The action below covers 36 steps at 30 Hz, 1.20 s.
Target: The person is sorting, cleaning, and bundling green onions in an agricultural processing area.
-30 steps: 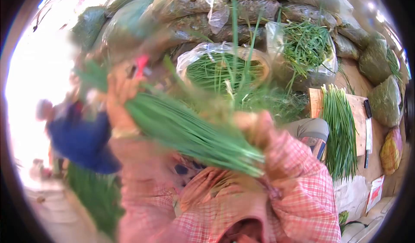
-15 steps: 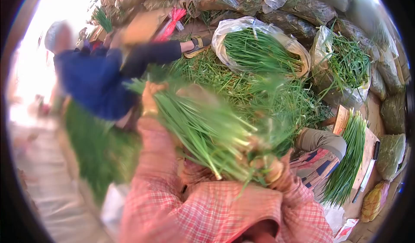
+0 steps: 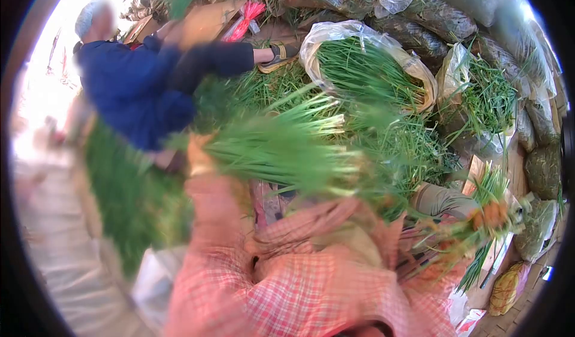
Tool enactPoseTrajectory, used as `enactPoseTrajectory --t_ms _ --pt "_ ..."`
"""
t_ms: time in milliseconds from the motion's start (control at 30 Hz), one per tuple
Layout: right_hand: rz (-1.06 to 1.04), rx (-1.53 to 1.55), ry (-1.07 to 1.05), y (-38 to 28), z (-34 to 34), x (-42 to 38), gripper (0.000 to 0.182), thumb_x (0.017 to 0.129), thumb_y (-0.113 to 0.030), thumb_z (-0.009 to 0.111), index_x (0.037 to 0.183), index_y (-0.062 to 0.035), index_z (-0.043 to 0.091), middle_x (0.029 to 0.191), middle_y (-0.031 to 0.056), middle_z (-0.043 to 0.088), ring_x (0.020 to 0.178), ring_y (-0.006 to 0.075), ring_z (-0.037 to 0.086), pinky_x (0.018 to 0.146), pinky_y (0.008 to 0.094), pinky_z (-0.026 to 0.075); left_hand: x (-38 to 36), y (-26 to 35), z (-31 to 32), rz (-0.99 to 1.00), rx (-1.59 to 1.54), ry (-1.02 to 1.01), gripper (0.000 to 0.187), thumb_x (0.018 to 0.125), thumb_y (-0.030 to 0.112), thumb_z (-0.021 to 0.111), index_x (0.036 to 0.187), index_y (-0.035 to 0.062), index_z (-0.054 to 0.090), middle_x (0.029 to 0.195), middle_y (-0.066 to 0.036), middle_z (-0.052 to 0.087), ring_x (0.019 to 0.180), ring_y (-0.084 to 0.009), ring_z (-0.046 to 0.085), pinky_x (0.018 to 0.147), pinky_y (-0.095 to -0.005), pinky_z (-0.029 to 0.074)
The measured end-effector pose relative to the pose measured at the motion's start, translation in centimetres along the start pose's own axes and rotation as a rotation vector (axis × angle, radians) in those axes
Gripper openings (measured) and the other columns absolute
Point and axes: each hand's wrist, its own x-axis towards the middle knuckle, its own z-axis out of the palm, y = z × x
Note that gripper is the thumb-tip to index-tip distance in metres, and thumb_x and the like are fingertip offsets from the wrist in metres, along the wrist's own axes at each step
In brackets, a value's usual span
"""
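Left hand (image 3: 200,151) gripping 1 bunch of long green stalks (image 3: 275,151) at the leafy side; pale cut ends fan out toward the right, over the lap. Right hand (image 3: 492,215) out at far right, blurry, looks closed around loose stragglers (image 3: 446,235); exact finger placement: can't tell. It's over or beside the wooden board (image 3: 473,172), where more stalks (image 3: 492,184) lie.

Step in hand, my read: main bunch held by 1 hand, stragglers kept apart in the other. From this pose, next move calls for a firm left grip so the spread ends don't slip out, and for the right hand to keep its strands clear of the board's stalks.

Around: loose green pile (image 3: 413,151) just past the bunch, 1 open bag of stalks (image 3: 368,67) behind, 1 person in blue (image 3: 135,91) at left.
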Motion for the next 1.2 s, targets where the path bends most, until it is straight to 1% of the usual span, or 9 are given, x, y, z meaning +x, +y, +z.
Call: enactPoseTrajectory --t_ms 100,233,333,433,533,667,733,900,1200 --pt "0.145 -0.344 -0.158 2.3 3.8 1.4 0.036 0.075 -0.022 0.067 0.104 -0.0031 0.055 0.087 0.0112 0.061 0.068 0.0192 0.06 0.055 0.0279 0.051 6.7 -4.8 -5.9 0.136 -0.329 -0.672 0.042 0.093 0.039 0.031 0.095 0.002 0.052 0.103 -0.018 0.058 0.092 -0.0278 0.054 0.087 -0.0417 0.041" --pt "0.427 0.045 -0.534 7.7 11.3 1.1 0.038 0.074 -0.021 0.068 0.105 -0.0031 0.054 0.087 0.0109 0.061 0.067 0.0185 0.061 0.054 0.0273 0.052 6.3 -5.0 -6.8 0.431 0.109 -0.442 0.041 0.094 0.034 0.032 0.091 -0.0003 0.053 0.095 -0.016 0.061 0.09 -0.0232 0.056 0.085 -0.0352 0.044" --pt "0.546 0.399 -0.575 10.1 12.7 -0.2 0.04 0.074 -0.021 0.069 0.106 -0.0031 0.054 0.087 0.0106 0.061 0.067 0.0181 0.061 0.054 0.0267 0.053 1.9 -2.6 -5.8 0.193 -0.113 -0.415 0.039 0.095 0.031 0.032 0.085 0.0011 0.054 0.087 -0.016 0.062 0.09 -0.0222 0.056 0.084 -0.0355 0.044" --pt "0.613 0.598 -0.532 10.8 12.2 -1.7 0.041 0.073 -0.021 0.07 0.106 -0.0032 0.053 0.087 0.0104 0.061 0.066 0.0176 0.061 0.053 0.0262 0.053 -0.7 -1.8 -5.6 0.225 -0.101 -0.252 0.037 0.094 0.029 0.034 0.08 0.0017 0.054 0.081 -0.014 0.062 0.085 -0.0219 0.057 0.083 -0.0356 0.045" --pt "0.767 0.705 -0.396 11.1 11.5 -3.7 0.038 0.075 -0.012 0.065 0.108 0.0004 0.051 0.087 0.0139 0.06 0.055 0.0154 0.056 0.04 0.0219 0.047 0.3 -2.4 -7.2 0.211 -0.421 -0.562 0.037 0.094 0.028 0.035 0.075 0.0031 0.055 0.076 -0.012 0.061 0.081 -0.0223 0.057 0.082 -0.037 0.045" --pt "0.538 0.76 -0.542 11.0 10.3 -5.8 0.038 0.075 -0.009 0.06 0.108 0.0031 0.047 0.07 0.0092 0.054 0.049 0.0104 0.047 0.037 0.0226 0.038 -0.6 -2.2 -6.2 0.284 -0.274 -0.353 0.04 0.091 0.034 0.037 0.074 0.0035 0.057 0.084 -0.01 0.06 0.082 -0.0246 0.055 0.083 -0.0402 0.044" --pt "0.52 0.755 -0.507 9.7 9.8 -6.4 0.041 0.074 -0.013 0.062 0.109 0.0018 0.047 0.066 0.0055 0.053 0.051 0.0101 0.046 0.041 0.0242 0.039 -2.8 -2.1 -4.3 0.155 -0.308 -0.241 0.043 0.09 0.037 0.038 0.081 -0.0002 0.058 0.088 -0.012 0.06 0.084 -0.0256 0.055 0.083 -0.0405 0.044" --pt "0.435 0.697 -0.318 7.5 9.7 -8.2 0.041 0.074 -0.017 0.063 0.109 -0.0025 0.048 0.084 0.0094 0.052 0.054 0.0131 0.045 0.05 0.0291 0.041 -2.3 -4.1 -3.9 -0.061 -0.262 -0.275 0.055 0.088 0.044 0.04 0.093 -0.0077 0.056 0.094 -0.018 0.06 0.091 -0.0277 0.055 0.084 -0.0418 0.043" --pt "0.317 0.55 -0.238 5.0 6.3 -6.8 0.062 0.065 -0.019 0.069 0.119 -0.0061 0.041 0.1 0.0129 0.049 0.078 0.0194 0.044 0.067 0.0331 0.04 -4.5 -3.2 -3.0 0.063 -0.144 -0.122 0.051 0.089 0.043 0.041 0.095 -0.0055 0.053 0.091 -0.018 0.06 0.088 -0.0283 0.056 0.084 -0.0417 0.044"
